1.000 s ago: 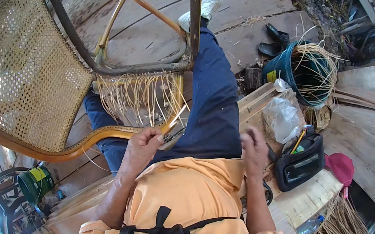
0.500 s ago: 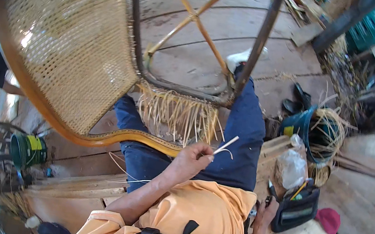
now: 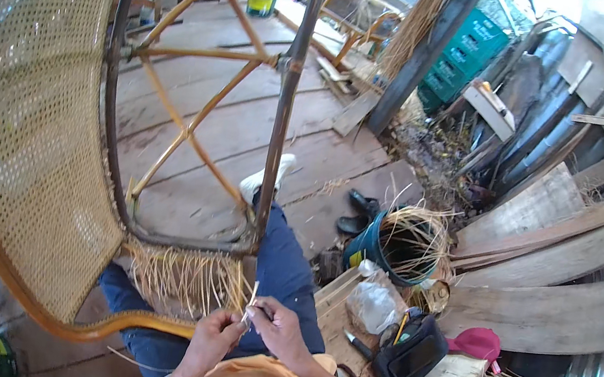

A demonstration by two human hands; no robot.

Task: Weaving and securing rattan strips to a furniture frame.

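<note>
A chair frame with a woven cane panel (image 3: 53, 99) and dark curved poles (image 3: 290, 107) rises in front of me, its curved wooden rim (image 3: 94, 331) lying across my thighs. From the bottom rail hangs a fringe of loose cane strands (image 3: 179, 280). My left hand (image 3: 214, 340) pinches a thin pale cane strip (image 3: 253, 294) between its fingertips, just right of the rim. My right hand (image 3: 282, 327) meets it there, thumb and fingers closed on the same strip. The strip's lower part is hidden by the fingers.
At my right, a plank bench bears a plastic bag (image 3: 375, 307), a knife (image 3: 358, 345), a black pouch (image 3: 410, 354) and a pink cap (image 3: 476, 342). Beyond it stands a blue bucket (image 3: 365, 239) of cane strips. Dark shoes (image 3: 359, 212) lie on the floor.
My right hand has come from beside the pouch to the cane strip. The left hand still holds the strip. The view has turned toward the right.
</note>
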